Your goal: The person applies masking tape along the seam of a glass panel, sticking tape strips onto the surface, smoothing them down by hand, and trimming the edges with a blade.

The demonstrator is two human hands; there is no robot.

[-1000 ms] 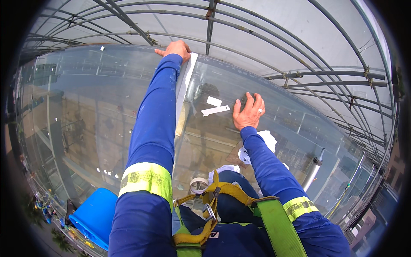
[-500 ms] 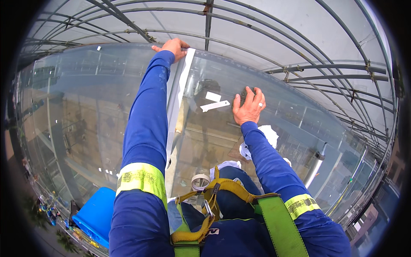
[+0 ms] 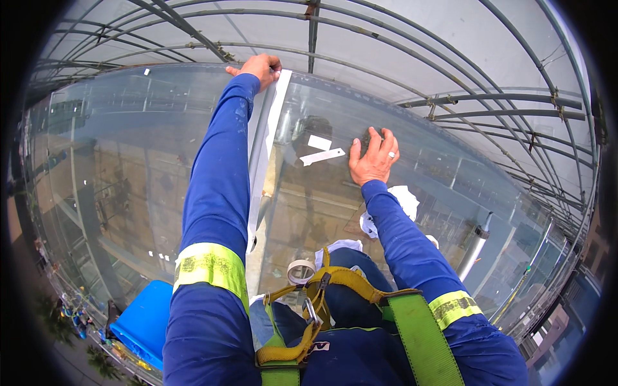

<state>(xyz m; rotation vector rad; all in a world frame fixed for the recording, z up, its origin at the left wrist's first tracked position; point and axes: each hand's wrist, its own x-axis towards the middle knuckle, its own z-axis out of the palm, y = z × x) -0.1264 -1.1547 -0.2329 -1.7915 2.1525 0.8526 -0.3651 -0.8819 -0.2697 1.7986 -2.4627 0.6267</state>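
Note:
My left hand (image 3: 259, 69) is at the far end of a strip of white masking tape (image 3: 273, 116), its thumb side closed against the tape and the outer finger stuck out to the left. The tape runs toward me along a grey joint in a large glass panel (image 3: 161, 148). My right hand (image 3: 374, 157), a ring on one finger, rests on the glass with fingers spread and nothing in it. Just left of it lie a white rectangular piece (image 3: 319, 143) and a narrow white strip with a hole (image 3: 323, 156).
A roll of tape (image 3: 300, 272) sits by my legs. Crumpled white cloth or paper (image 3: 403, 201) lies beside my right forearm, a silver sealant gun (image 3: 474, 248) farther right. A blue bucket (image 3: 143, 323) stands at lower left. Metal scaffold pipes (image 3: 496, 103) curve beyond the glass edge.
My left fingers have shifted very slightly at the tape's far end. My right hand stays in place on the glass.

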